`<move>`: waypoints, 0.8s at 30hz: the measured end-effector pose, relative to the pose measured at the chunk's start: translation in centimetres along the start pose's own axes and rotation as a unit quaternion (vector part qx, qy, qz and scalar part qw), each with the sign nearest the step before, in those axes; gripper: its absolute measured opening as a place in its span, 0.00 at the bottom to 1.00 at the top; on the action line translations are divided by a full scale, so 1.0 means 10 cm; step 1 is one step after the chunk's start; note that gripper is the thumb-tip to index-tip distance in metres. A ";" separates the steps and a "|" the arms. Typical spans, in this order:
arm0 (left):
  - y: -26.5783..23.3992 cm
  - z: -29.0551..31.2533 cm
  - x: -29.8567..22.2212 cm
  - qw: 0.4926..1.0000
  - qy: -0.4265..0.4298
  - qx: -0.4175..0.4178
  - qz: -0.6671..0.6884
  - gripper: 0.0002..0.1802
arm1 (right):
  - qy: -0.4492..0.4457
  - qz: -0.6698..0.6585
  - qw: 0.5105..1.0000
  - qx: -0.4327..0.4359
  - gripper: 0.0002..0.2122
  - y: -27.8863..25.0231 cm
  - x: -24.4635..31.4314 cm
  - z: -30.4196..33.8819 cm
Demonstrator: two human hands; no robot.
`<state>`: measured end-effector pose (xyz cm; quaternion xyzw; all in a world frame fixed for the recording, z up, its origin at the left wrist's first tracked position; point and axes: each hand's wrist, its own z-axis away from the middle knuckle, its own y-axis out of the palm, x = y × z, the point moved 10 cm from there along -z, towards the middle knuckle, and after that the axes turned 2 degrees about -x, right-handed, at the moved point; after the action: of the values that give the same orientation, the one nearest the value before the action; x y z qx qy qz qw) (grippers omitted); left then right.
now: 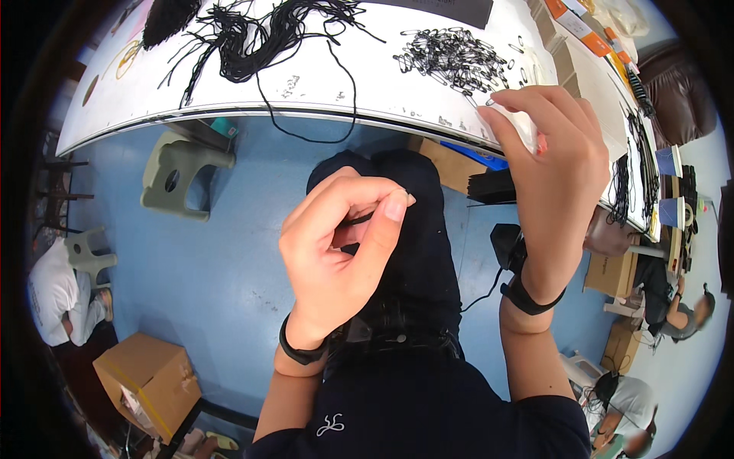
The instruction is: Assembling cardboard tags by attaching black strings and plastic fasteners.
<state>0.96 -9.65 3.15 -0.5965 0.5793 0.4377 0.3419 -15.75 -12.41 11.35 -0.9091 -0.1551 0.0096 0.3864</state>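
Note:
My left hand (336,245) is closed in front of my lap, thumb and index finger pinched together. A short stretch of black cord (358,220) shows inside its curled fingers; the rest is hidden. Over the table's front edge at the right, my right hand (554,141) has thumb and index fingertips nearly together. Whatever small thing lies between them is too small to make out. Just beyond those fingertips spreads a pile of black safety pins (455,60). Farther left on the table lies a tangled bundle of black cords (256,46), one loop hanging over the edge.
The white table (153,96) spans the far side. A grey-green stool (172,180) stands at left and a cardboard box (149,382) at lower left. Boxes and more black cords (628,168) line the right. A person (61,294) sits at far left; others are at right.

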 end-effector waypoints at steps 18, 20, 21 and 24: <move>0.07 -0.08 0.06 0.999 -0.022 0.020 0.027 0.02 | -0.018 -0.070 0.997 0.000 0.05 -0.08 0.16 0.01; 0.05 -0.07 0.06 0.999 -0.024 0.020 0.034 0.02 | 0.017 -0.123 0.992 0.024 0.06 -0.12 0.25 0.13; 0.04 -0.06 0.08 0.999 -0.026 0.020 0.041 0.02 | 0.033 -0.171 0.984 0.022 0.07 -0.08 0.28 0.22; 0.08 -0.07 0.04 0.998 -0.033 0.031 0.049 0.02 | 0.060 -0.226 0.972 0.023 0.11 -0.09 0.28 0.35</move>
<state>0.21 -10.50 3.12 -0.5421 0.6096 0.4551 0.3570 -13.80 -8.49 9.82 -0.8404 -0.3326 -0.1283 0.4083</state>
